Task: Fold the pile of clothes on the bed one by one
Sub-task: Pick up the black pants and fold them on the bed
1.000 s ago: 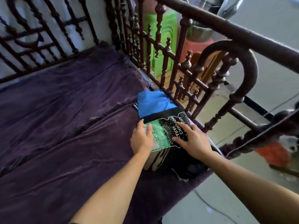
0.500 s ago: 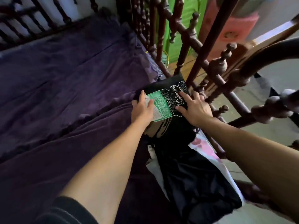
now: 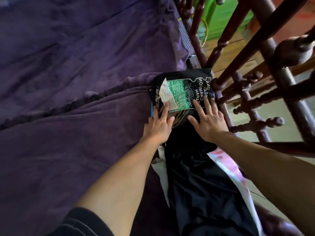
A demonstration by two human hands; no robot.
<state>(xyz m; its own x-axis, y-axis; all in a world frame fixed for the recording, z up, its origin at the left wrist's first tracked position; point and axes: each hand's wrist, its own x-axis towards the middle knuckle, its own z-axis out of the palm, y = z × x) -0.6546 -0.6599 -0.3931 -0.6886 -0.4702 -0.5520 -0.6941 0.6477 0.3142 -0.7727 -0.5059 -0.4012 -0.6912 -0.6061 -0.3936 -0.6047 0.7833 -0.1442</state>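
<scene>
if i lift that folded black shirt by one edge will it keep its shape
Likely not: the shirt is thin cloth in loose layers, so it would probably flop open unless scooped up flat. The left hand and right hand press it flat, hinting it springs up a little. Pushed, it may bunch on the wrinkled purple cover.

A bed (image 3: 51, 150) fills the left side, spread with a deep purple cover (image 3: 68, 65) that lies in long creases and one ridged fold. Along its right edge stands a dark brown rail of turned wooden spindles (image 3: 252, 53). Through the spindles show a bright green object (image 3: 219, 17), yellowish wooden boards (image 3: 230, 48), and a pale floor (image 3: 279, 133) in daylight. A yellow-rimmed mesh item (image 3: 202, 31) sits by the rail.
</scene>
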